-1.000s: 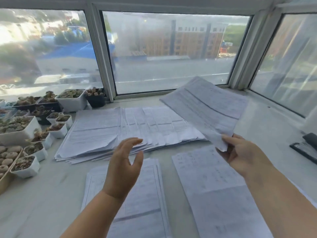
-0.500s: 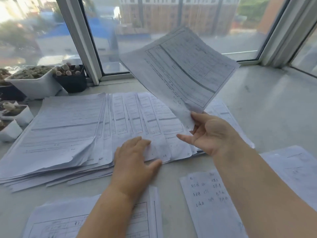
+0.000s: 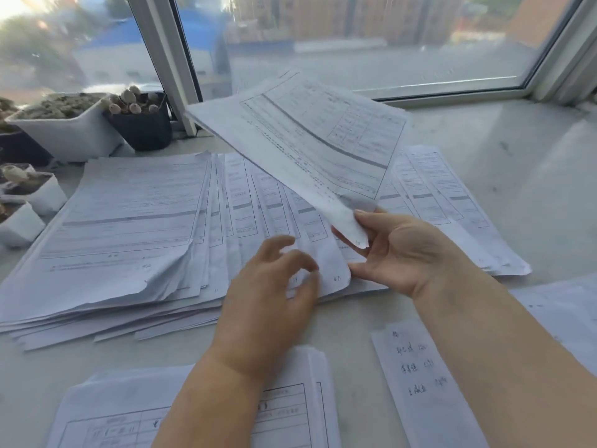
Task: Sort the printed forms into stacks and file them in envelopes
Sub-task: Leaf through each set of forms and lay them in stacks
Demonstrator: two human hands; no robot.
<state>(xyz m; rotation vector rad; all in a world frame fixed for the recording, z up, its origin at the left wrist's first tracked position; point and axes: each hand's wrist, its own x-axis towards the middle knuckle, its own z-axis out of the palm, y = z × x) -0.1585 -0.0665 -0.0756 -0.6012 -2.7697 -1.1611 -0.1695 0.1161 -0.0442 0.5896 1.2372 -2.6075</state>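
A wide fanned spread of printed forms [image 3: 135, 221] lies across the sill. My right hand [image 3: 397, 253] pinches the lower corner of one raised form [image 3: 310, 137], which tilts up over the spread. My left hand [image 3: 274, 286] hovers at the near edge of the fanned sheets with its fingers loosely curled over a sheet's corner; whether it grips that corner I cannot tell. A second stack of forms [image 3: 290, 405] lies near me under my left forearm. A sheet with handwriting [image 3: 416, 376] lies at the lower right.
White and black pots of small succulents [image 3: 80, 124] crowd the left end of the sill. The window frame [image 3: 161, 59] runs along the back. Bare marble sill [image 3: 517, 150] lies to the right of the spread.
The view has closed in on the fanned forms. My right hand has brought the raised form lower and nearer. My left hand has lifted its fingers off the sheets and curled them.
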